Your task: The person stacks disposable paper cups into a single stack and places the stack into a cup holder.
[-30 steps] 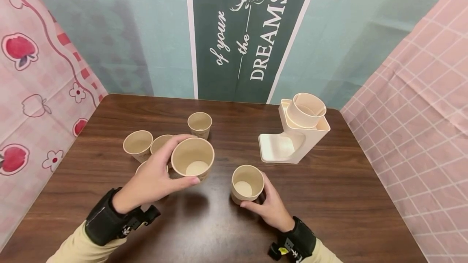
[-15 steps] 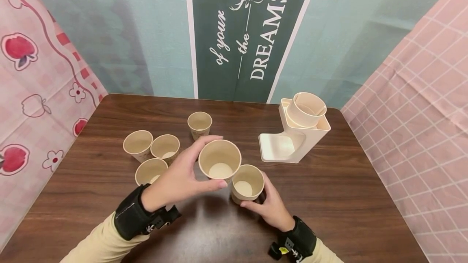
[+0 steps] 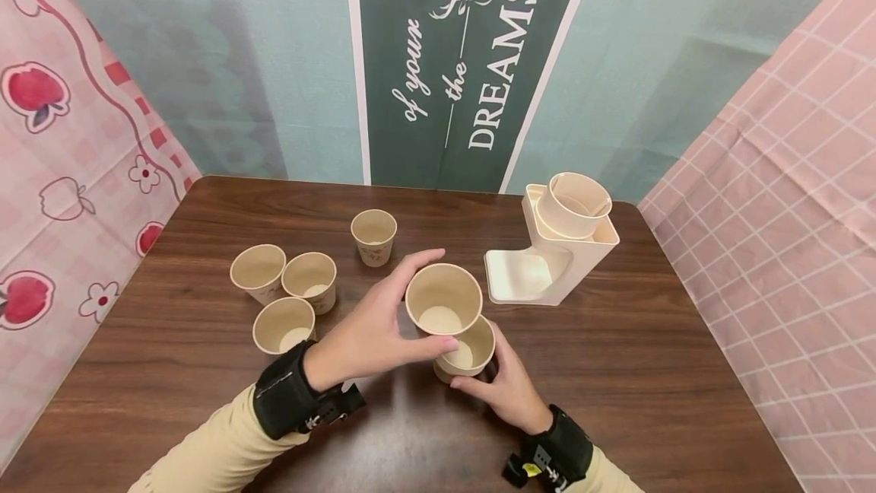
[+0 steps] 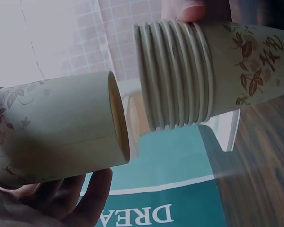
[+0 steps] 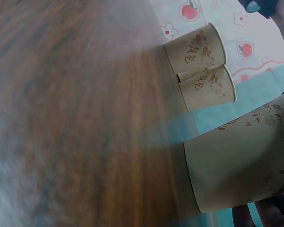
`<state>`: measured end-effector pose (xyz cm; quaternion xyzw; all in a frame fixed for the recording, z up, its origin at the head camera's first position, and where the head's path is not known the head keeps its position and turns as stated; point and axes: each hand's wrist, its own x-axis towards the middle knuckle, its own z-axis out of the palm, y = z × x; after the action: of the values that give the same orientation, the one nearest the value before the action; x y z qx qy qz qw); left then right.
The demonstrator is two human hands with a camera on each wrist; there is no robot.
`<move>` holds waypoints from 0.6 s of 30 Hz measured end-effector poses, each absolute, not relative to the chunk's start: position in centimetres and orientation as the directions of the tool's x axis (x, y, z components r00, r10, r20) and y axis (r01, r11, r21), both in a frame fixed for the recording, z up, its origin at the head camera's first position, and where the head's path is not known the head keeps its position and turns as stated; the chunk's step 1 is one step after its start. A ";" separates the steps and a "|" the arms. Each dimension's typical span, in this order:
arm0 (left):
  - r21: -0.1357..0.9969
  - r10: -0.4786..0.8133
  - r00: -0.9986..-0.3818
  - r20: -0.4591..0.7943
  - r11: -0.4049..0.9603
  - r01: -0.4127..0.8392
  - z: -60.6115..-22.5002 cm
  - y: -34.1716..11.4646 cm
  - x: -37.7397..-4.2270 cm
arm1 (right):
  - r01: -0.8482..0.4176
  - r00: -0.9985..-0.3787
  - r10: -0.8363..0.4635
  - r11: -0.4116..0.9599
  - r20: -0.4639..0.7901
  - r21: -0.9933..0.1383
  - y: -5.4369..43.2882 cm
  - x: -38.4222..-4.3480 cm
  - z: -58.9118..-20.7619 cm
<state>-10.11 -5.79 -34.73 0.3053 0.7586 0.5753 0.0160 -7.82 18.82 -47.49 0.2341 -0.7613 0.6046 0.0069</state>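
My left hand (image 3: 372, 333) grips a single beige paper cup (image 3: 443, 299), thumb at the near side and fingers round the far side. In the head view this cup covers part of a stack of nested paper cups (image 3: 468, 356). My right hand (image 3: 509, 386) holds that stack, which stands upright on the table. Several stacked rims (image 4: 175, 75) show in the left wrist view. There the single cup (image 4: 61, 127) has its base toward the stack's mouth, with a gap between them. In the right wrist view the lowest cup (image 5: 241, 156) of the stack shows.
Three paper cups, a left one (image 3: 258, 268), a middle one (image 3: 311, 280) and a near one (image 3: 284, 323), stand close together beside my left forearm. Another cup (image 3: 374, 236) stands farther back. A cream-coloured stand with a round top (image 3: 568, 242) is at the back right.
My left hand has carried its cup rightward, from beside the stack to over it. The cups at the left have come into fuller view. My right hand and the stack have stayed put.
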 end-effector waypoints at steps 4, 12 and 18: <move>0.879 0.491 -0.799 0.348 0.127 0.460 -34.9 -5.1 -10.3 | -0.365 -0.889 -0.353 0.160 0.292 -0.917 18.9 -7.8 -47.4; 0.864 0.511 -0.772 0.378 0.105 0.493 -35.3 -4.0 -10.5 | -0.361 -0.885 -0.366 0.146 0.288 -0.921 18.9 -7.9 -47.3; 0.854 0.523 -0.756 0.393 0.096 0.511 -35.8 -3.2 -10.7 | -0.357 -0.890 -0.358 0.160 0.283 -0.920 18.9 -7.8 -47.4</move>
<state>-10.67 -3.24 -35.82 0.3493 0.7404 0.5742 0.0053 -7.78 18.93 -47.37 0.2349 -0.7614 0.6042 -0.0003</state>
